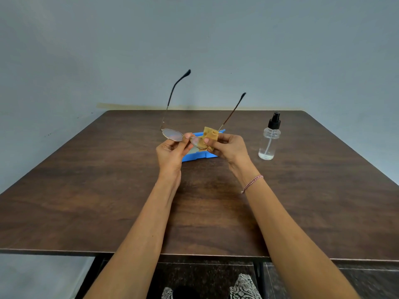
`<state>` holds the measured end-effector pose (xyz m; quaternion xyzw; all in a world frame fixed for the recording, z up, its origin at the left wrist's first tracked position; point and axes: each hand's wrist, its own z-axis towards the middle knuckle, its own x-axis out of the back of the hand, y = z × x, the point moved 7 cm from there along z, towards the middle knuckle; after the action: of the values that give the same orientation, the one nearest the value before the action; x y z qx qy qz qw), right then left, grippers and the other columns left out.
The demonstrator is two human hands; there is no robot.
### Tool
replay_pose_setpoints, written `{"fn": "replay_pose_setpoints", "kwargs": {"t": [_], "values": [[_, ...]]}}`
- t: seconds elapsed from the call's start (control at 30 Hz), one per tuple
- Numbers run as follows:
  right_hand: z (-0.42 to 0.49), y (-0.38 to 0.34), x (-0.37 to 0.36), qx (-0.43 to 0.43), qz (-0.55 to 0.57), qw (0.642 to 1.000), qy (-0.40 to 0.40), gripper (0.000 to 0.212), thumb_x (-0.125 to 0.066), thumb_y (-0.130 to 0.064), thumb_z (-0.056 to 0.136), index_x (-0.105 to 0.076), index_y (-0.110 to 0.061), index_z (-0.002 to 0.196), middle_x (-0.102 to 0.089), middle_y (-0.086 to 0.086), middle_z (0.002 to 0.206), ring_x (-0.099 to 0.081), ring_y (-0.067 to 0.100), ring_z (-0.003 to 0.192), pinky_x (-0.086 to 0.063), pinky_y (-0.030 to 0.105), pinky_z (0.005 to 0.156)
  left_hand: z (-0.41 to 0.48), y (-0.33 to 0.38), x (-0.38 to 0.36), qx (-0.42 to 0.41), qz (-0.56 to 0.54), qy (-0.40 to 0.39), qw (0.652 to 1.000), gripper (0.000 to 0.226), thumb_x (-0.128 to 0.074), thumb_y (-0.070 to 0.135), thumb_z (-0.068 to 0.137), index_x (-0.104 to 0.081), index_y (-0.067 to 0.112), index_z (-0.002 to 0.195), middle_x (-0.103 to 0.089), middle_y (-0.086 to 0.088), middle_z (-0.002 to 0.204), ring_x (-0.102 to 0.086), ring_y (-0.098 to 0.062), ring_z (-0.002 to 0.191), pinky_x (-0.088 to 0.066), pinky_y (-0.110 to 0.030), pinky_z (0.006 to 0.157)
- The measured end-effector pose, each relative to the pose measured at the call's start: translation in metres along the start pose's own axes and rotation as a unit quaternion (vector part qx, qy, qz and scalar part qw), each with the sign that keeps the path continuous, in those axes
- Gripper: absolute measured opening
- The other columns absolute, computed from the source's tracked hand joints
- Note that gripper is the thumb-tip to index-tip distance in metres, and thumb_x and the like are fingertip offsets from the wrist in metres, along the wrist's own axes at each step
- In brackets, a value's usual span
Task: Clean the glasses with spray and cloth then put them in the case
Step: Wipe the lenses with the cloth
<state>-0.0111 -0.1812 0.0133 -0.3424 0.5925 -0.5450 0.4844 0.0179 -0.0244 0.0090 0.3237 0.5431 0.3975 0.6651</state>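
Observation:
Thin metal-framed glasses [172,134] are held up over the middle of the table, temples unfolded and pointing away from me. My left hand [171,152] pinches the frame at the bridge. My right hand [228,147] presses a small tan cloth [210,135] against the right lens, thumb on the near side. Under both hands lies an open blue case [195,156], mostly hidden. A clear spray bottle [269,139] with a black pump top stands upright to the right, apart from my hands.
The dark wooden table [108,190] reaches back to a grey-blue wall. Its near edge runs across the bottom of the view, with black table legs and my patterned clothing below it.

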Motion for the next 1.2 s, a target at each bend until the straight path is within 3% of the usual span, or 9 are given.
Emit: {"fn": "replay_pose_setpoints", "kwargs": {"t": [0.2, 0.37, 0.5, 0.67, 0.77, 0.87, 1.07, 1.2], "values": [[0.0, 0.001, 0.003, 0.008, -0.017, 1.0, 0.007, 0.013, -0.077, -0.007, 0.074, -0.07, -0.011, 0.085, -0.072, 0.007, 0.086, -0.07, 0.02, 0.084, -0.057, 0.025, 0.073, -0.001, -0.001, -0.004, -0.012, 0.038, -0.033, 0.999, 0.011, -0.065, 0.003, 0.082, -0.07, 0.007, 0.092, -0.074, 0.003, 0.081, -0.07, -0.01, 0.084, -0.054, -0.017, 0.073], [0.003, -0.003, 0.001, 0.023, -0.049, 0.999, -0.006, 0.014, -0.076, -0.004, 0.074, -0.07, -0.008, 0.087, -0.071, 0.007, 0.084, -0.069, 0.018, 0.082, -0.057, 0.023, 0.071, -0.001, 0.001, -0.001, -0.01, 0.035, -0.013, 0.999, 0.015, -0.064, 0.001, 0.084, -0.067, 0.0, 0.099, -0.071, -0.012, 0.095, -0.07, -0.019, 0.09, -0.055, -0.021, 0.076], [0.002, -0.004, -0.002, 0.022, -0.055, 0.997, -0.052, 0.021, -0.072, 0.004, 0.076, -0.068, 0.002, 0.096, -0.069, 0.011, 0.088, -0.067, 0.021, 0.085, -0.057, 0.024, 0.076, -0.003, 0.006, 0.0, -0.016, 0.036, 0.005, 0.999, 0.017, -0.065, 0.001, 0.083, -0.066, -0.001, 0.1, -0.073, -0.002, 0.084, -0.071, -0.012, 0.081, -0.056, -0.019, 0.074], [0.003, -0.002, 0.002, 0.005, -0.035, 0.999, -0.035, 0.017, -0.075, 0.0, 0.074, -0.069, -0.006, 0.088, -0.07, 0.008, 0.087, -0.068, 0.02, 0.085, -0.057, 0.024, 0.074, -0.005, 0.009, -0.005, -0.032, 0.07, -0.009, 0.997, 0.008, -0.067, 0.006, 0.081, -0.069, 0.011, 0.086, -0.073, 0.012, 0.071, -0.07, -0.004, 0.076, -0.057, -0.02, 0.072], [0.003, 0.0, 0.004, -0.001, -0.019, 1.0, -0.01, 0.015, -0.077, -0.005, 0.073, -0.07, -0.009, 0.085, -0.071, 0.006, 0.083, -0.068, 0.015, 0.077, -0.055, 0.023, 0.068, -0.004, 0.008, -0.006, -0.038, 0.077, -0.019, 0.996, 0.006, -0.068, 0.005, 0.081, -0.069, 0.009, 0.085, -0.073, 0.009, 0.073, -0.07, -0.005, 0.075, -0.054, -0.015, 0.063], [0.001, 0.0, 0.003, -0.005, -0.011, 1.0, 0.001, 0.012, -0.077, -0.007, 0.074, -0.071, -0.008, 0.085, -0.072, 0.005, 0.079, -0.067, 0.01, 0.068, -0.053, 0.017, 0.06, -0.004, 0.007, -0.003, -0.043, 0.072, -0.001, 0.996, 0.011, -0.068, 0.006, 0.081, -0.069, 0.002, 0.091, -0.071, 0.0, 0.082, -0.07, -0.007, 0.075, -0.055, -0.016, 0.064], [0.0, 0.001, -0.005, -0.036, 0.017, 0.998, -0.056, 0.022, -0.073, -0.003, 0.076, -0.068, 0.003, 0.097, -0.072, 0.008, 0.084, -0.07, 0.014, 0.074, -0.056, 0.019, 0.064, 0.0, 0.009, 0.003, -0.058, 0.047, 0.024, 0.997, 0.008, -0.067, 0.009, 0.083, -0.07, 0.005, 0.089, -0.072, 0.006, 0.074, -0.069, -0.008, 0.076, -0.054, -0.016, 0.067], [-0.002, -0.002, -0.006, -0.035, 0.041, 0.997, -0.058, 0.014, -0.072, -0.002, 0.077, -0.069, 0.0, 0.091, -0.072, 0.005, 0.078, -0.069, 0.012, 0.07, -0.056, 0.018, 0.063, 0.002, 0.006, 0.007, -0.05, 0.021, 0.036, 0.998, 0.006, -0.067, 0.01, 0.083, -0.069, 0.005, 0.086, -0.072, 0.004, 0.073, -0.069, -0.008, 0.074, -0.054, -0.016, 0.066]]}}
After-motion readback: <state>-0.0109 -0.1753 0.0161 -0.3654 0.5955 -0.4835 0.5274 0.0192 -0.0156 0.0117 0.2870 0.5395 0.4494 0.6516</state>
